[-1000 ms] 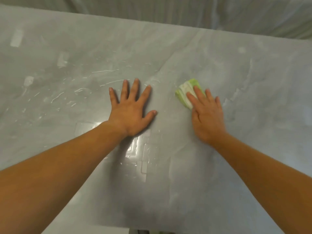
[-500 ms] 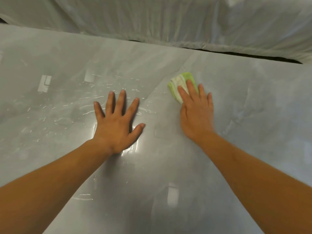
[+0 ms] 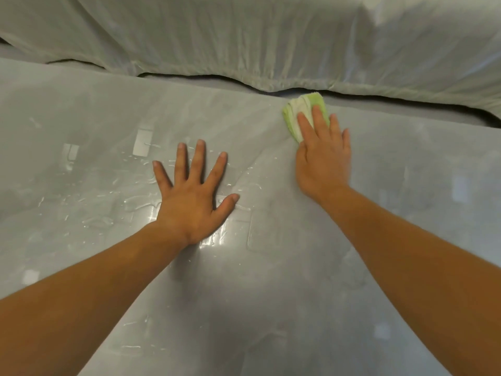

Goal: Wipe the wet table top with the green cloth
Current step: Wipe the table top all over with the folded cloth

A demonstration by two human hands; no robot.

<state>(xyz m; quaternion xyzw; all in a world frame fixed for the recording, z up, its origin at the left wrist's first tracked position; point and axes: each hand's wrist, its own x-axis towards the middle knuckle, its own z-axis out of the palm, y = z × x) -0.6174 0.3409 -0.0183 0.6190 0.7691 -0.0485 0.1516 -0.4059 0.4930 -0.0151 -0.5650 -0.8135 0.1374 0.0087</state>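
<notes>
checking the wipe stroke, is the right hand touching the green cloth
Touching. The head view shows the right hand lying flat on the green cloth, its fingers straight, pressing it onto the table top.

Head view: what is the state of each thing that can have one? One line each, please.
table: wet, with drops and streaks on its left part.
left hand: spread flat on the table, holding nothing.
right hand: fingers straight, pressing the green cloth.
green cloth: folded, near the table's far edge.
white sheet: wrinkled, beyond the far edge.
</notes>
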